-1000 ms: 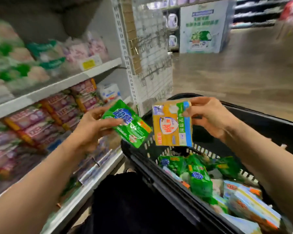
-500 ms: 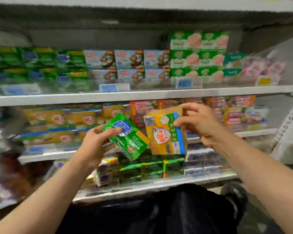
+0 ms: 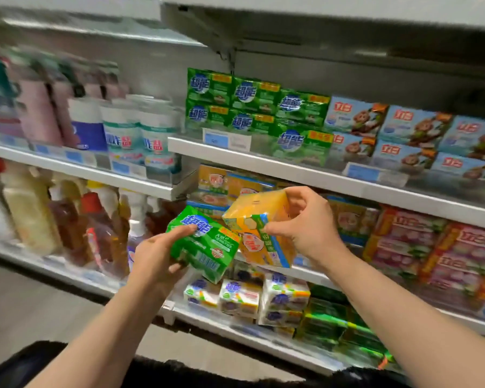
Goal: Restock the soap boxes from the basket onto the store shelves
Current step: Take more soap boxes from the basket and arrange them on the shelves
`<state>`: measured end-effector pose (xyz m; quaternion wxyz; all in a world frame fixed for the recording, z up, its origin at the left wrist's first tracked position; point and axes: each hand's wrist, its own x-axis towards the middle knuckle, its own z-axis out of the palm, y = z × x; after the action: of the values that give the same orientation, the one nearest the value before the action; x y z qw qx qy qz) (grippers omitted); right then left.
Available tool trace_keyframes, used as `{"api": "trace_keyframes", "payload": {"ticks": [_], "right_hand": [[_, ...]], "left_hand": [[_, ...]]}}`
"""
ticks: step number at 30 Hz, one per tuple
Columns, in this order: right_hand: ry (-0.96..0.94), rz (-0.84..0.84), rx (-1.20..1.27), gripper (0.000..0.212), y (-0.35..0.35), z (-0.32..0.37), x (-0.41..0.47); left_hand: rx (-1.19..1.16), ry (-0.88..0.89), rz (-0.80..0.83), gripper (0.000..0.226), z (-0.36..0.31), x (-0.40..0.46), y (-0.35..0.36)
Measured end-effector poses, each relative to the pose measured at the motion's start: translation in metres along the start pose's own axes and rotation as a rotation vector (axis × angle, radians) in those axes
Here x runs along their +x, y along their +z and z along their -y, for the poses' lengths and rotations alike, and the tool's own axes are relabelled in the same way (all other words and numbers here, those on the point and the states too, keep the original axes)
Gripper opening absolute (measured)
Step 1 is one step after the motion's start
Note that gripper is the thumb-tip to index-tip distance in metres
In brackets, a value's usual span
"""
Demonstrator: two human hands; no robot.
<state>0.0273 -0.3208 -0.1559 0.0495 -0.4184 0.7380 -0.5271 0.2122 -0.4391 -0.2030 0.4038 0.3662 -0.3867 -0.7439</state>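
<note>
Standing blurred at the left end of the shelves (image 3: 163, 189): bottles (image 3: 67, 225) below, pale tubs (image 3: 140, 130) above. Left hand (image 3: 158, 256) clamped round a green soap box (image 3: 205, 245), thumb on its printed face, held tilted before the middle shelf. Touching it on the right, a yellow soap box (image 3: 259, 233) pinched by the right hand (image 3: 308, 228), fingers curled over its top edge. On the upper shelf, stacked green boxes (image 3: 252, 105), then blue boxes (image 3: 403, 135) toward the right end. Pink boxes (image 3: 437, 247) lower right.
</note>
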Motion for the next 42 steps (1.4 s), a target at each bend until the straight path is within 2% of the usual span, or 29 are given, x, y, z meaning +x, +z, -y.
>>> {"api": "trace_keyframes", "payload": {"ticks": [2,4,12,17,21,27,32,42], "right_hand": [[-0.061,-0.012,-0.047,0.077,0.028,0.007,0.008],[-0.136,-0.012,-0.094,0.076,0.054,0.016,0.014],[-0.470,-0.031,-0.265,0.079,0.135,0.043,0.053],[-0.601,0.029,-0.378,0.079,0.155,0.038,0.076],[-0.716,0.010,-0.477,0.077,0.160,0.023,0.084],[-0.748,-0.034,-0.693,0.075,0.162,0.009,0.090],[-0.741,-0.067,-0.766,0.077,0.168,0.000,0.092],[-0.699,0.061,-0.807,0.071,0.167,0.000,0.110]], "left_hand": [[-0.049,0.013,-0.075,0.024,-0.009,0.007,-0.008],[-0.095,0.039,-0.140,0.019,-0.017,0.014,-0.015],[-0.214,0.086,-0.283,0.025,-0.042,0.050,-0.034],[-0.249,0.016,-0.339,0.026,-0.047,0.075,-0.042],[-0.262,-0.016,-0.358,0.030,-0.042,0.092,-0.040],[-0.218,-0.044,-0.365,0.044,-0.031,0.114,-0.038],[-0.198,-0.042,-0.399,0.040,-0.024,0.121,-0.037],[-0.200,-0.054,-0.419,0.038,-0.020,0.123,-0.037]]}}
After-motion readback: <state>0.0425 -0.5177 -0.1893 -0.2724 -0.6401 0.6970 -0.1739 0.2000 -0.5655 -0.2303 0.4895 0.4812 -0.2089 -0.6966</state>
